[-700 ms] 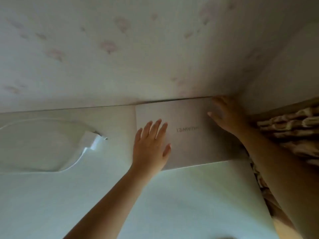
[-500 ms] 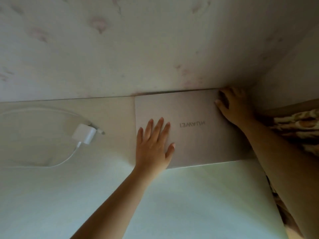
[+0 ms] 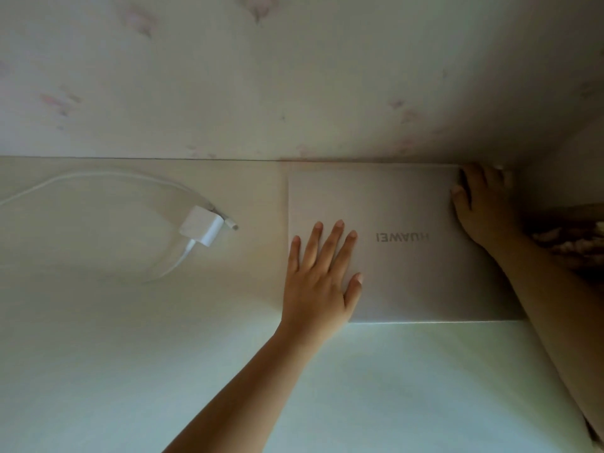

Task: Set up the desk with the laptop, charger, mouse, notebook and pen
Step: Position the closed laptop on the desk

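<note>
A closed silver laptop (image 3: 402,266) lies flat on the white desk (image 3: 130,371), its back edge against the wall, its logo upside down to me. My left hand (image 3: 322,276) rests flat on the lid's near left corner, fingers spread. My right hand (image 3: 480,207) holds the laptop's far right corner, fingers curled over the edge by the wall. A white charger brick (image 3: 201,230) with a looped white cable (image 3: 98,184) lies on the desk to the left of the laptop. No mouse, notebook or pen is in view.
A pale wall with faint pink marks (image 3: 294,76) rises right behind the desk. A patterned fabric (image 3: 568,243) sits beyond the desk's right edge, behind my right arm.
The view has swung left and sharpened, so the charger and cable now show clearly. Both hands stay on the laptop, which sits squarer against the wall.
</note>
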